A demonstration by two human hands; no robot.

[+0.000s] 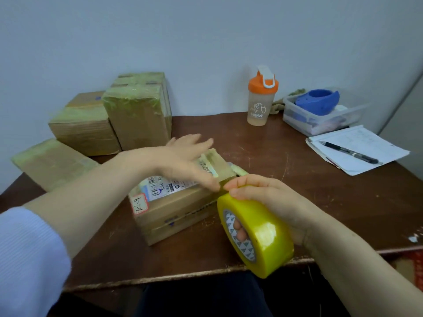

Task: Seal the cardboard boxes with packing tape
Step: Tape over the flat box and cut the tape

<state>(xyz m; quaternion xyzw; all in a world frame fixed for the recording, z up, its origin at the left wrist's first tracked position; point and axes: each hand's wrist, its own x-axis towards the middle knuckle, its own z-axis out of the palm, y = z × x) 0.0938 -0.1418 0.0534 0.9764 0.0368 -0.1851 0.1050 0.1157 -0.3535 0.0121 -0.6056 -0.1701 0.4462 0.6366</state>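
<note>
My right hand [270, 197] grips the tape roll [267, 234]; the box [174, 213] lies just left. My left hand [183, 161] rests flat on it.

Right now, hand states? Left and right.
Left hand: open, fingers flat on the labelled box.
Right hand: closed around the yellow tape roll.

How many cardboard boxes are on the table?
5. The centre box under the left hand; a flat box at the left edge; a squat box behind it; a front tall box and rear tall box by the wall. Others may be hidden.
</note>
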